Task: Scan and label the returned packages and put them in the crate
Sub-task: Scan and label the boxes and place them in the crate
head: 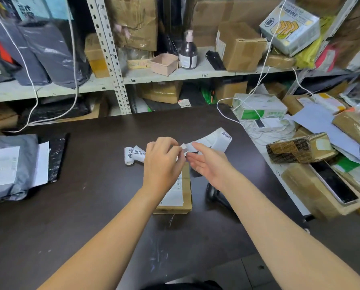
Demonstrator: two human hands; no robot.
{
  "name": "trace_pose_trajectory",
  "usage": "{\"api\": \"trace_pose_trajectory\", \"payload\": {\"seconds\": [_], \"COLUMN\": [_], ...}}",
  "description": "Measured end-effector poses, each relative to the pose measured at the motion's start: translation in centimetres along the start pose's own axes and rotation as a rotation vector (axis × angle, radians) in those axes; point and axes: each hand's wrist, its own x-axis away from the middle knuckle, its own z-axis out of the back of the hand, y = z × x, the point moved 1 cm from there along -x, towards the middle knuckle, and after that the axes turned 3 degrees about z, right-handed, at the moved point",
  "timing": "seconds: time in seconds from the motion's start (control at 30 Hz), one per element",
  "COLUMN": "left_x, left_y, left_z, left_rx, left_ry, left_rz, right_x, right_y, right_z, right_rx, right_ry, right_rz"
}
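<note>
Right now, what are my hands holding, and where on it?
The left hand pinches the label strip mid-length, between thumb and fingertips. The right hand is open beside it, holding nothing.

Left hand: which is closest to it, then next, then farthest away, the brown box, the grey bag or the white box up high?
From the left hand, which pinches the label strip:
1. Brown box, right under it on the table.
2. Grey bag, at the table's far left.
3. White box, high up at the back right.
</note>
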Motion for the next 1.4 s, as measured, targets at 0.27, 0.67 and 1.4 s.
{"api": "trace_pose_trajectory", "payload": {"seconds": [0.27, 0.67, 1.4], "left_x": [3.0, 3.9, 7.8], "left_y": [-2.0, -4.2, -5.8], "left_z": [0.6, 0.2, -3.9], "left_rx": [-0.014, 1.028, 0.278], "left_ry": [-0.081, -0.471, -0.481], "left_rz": [-0.233, 1.229, 0.655], "right_x": [0.5, -0.1, -2.7], "right_y": [1.1, 5.1, 10.9], "right_z": [-0.7, -0.2, -1.6], "right_rx": [0.136, 0.063, 0.953], "right_ry": [0.113, 0.134, 0.276], "right_rz": [0.062, 0.055, 0.254]}}
